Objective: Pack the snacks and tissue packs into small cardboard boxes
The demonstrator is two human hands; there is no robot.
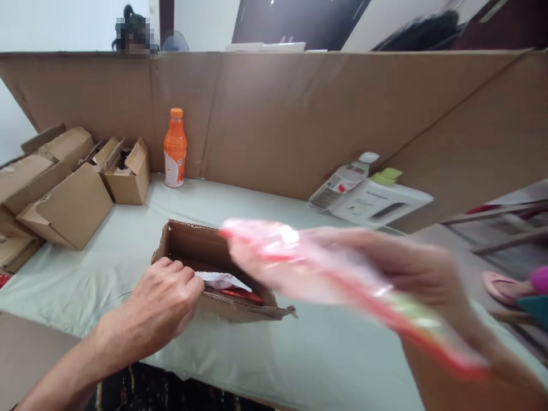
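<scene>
My left hand (165, 299) is closed on the near left edge of an open cardboard box (192, 242) in the middle of the table. Inside that box lie a white packet (225, 280) and something red, both partly hidden by the near wall. A glossy plastic packet (295, 260), red and whitish with a green patch, is smeared by motion above the box's right end. Behind it, my right hand (398, 268) grips the packet, its fingers partly covered by it.
Several cardboard boxes (72, 205) cluster at the left. An orange bottle (174, 151) stands by the cardboard wall (274, 114). A clear bottle (342, 180) and a white jug (372, 202) with a green cap are at the back right. Another person's head shows beyond the wall.
</scene>
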